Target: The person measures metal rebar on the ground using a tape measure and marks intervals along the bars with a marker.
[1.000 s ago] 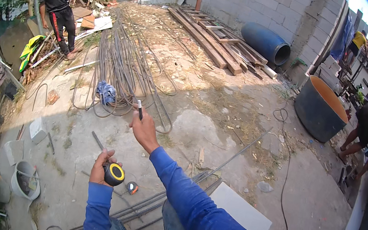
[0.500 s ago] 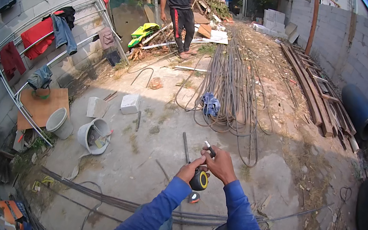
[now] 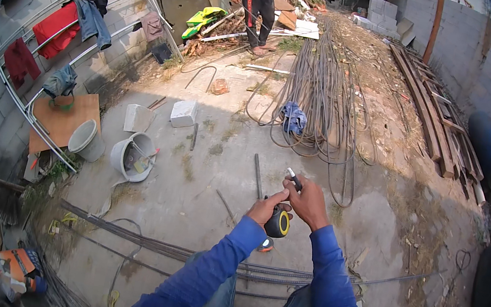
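My left hand (image 3: 265, 210) is closed round a black and yellow tape measure (image 3: 278, 223), which hangs below its fingers. My right hand (image 3: 311, 206) grips a black marker pen (image 3: 295, 180), its white end pointing up and away from me. The fingertips of both hands meet or nearly meet above the tape measure. Just beyond the left hand a dark steel rod (image 3: 258, 176) lies on the concrete. Under the tape measure sits a small round orange and black object (image 3: 267, 244), partly covered. Several long rebar rods (image 3: 180, 250) cross the ground before my knees.
A big bundle of bent rebar (image 3: 324, 95) stretches away ahead, a blue cloth (image 3: 293, 117) on it. A person (image 3: 255, 2) stands behind, left of it. Two buckets (image 3: 130, 158) and white blocks (image 3: 184, 113) stand left; timber planks (image 3: 423, 110) and a dark pipe (image 3: 490, 152) lie right.
The whole view has tilted down slightly, and the surroundings sit a little further right. My hands keep their hold on the tape measure and the marker pen.
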Demonstrator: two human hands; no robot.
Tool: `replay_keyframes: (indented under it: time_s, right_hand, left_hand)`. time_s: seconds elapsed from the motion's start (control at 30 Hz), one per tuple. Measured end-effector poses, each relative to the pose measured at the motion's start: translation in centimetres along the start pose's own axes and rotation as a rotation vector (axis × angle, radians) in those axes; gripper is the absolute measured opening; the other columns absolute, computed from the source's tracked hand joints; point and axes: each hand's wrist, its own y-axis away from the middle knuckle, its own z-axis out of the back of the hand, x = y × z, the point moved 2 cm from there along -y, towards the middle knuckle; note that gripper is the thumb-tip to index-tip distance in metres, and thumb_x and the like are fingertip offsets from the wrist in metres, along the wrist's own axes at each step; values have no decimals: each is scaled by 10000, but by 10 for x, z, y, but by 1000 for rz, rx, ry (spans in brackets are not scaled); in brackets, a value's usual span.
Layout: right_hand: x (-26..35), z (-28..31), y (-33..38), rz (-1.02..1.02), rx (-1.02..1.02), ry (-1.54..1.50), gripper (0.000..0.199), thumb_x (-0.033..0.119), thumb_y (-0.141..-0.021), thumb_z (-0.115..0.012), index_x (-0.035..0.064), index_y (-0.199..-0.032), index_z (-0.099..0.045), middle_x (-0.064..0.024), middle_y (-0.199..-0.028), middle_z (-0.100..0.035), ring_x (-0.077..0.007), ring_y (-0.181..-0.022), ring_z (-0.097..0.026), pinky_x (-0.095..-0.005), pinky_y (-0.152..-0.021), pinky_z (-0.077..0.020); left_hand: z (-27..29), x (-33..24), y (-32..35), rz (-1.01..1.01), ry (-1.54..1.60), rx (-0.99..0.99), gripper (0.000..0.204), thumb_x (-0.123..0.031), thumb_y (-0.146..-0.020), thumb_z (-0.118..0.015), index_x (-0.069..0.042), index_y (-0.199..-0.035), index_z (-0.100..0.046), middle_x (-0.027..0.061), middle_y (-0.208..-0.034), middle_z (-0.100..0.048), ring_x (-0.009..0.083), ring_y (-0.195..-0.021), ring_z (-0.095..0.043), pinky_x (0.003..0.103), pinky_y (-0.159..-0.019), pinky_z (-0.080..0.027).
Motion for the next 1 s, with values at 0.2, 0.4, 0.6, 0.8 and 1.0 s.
replay_keyframes:
  time_s: [0.2, 0.4, 0.6, 0.8, 1.0]
  right_hand:
    - [-2, -3, -2, -20, 24, -7, 300, 313, -895, -629, 29, -958, -702, -208, -722, -654, -409, -729, -653, -464, -662, -485]
    - [2, -3, -3, -66, 63, -64, 300, 300, -909, -614, 11, -946, -688, -212, -701, -636, -405, -698, -641, -456, -640, -465]
    - [-7, -8, -5, -32, 26, -18, 278, 263, -942, -584, -6, -924, -652, -242, -738, -627, -450, -729, -613, -479, -631, -445]
    - [-14, -10, -1, 11, -39, -11, 297, 290, -966, -565, 3, -946, -640, -235, -731, -621, -436, -710, -602, -474, -625, -436]
    - [-6, -6, -6, -93, 79, -95, 396, 376, -956, -548, -7, -944, -648, -263, -810, -657, -460, -804, -631, -489, -707, -478]
  left_hand:
    - [1, -1, -1, -15, -3, 0, 338, -405, -909, -694, -113, -1065, -629, 38, -855, -629, 203, -752, -680, 345, -610, -577]
    - [0, -3, 2, -28, -27, -9, 379, -407, -901, -700, -82, -1084, -636, 41, -868, -627, 196, -753, -682, 339, -598, -583]
    - [0, -1, -1, -20, -19, 1, 416, -405, -908, -690, -65, -1143, -641, 47, -859, -627, 191, -745, -684, 329, -595, -581]
    - [0, 2, -2, 3, -6, 30, 370, -390, -928, -667, -66, -1105, -641, 57, -821, -632, 204, -739, -689, 360, -602, -598]
    - [-9, -5, 14, 38, 52, 130, 331, -367, -921, -683, -76, -1059, -605, 71, -803, -641, 230, -737, -696, 379, -588, -596]
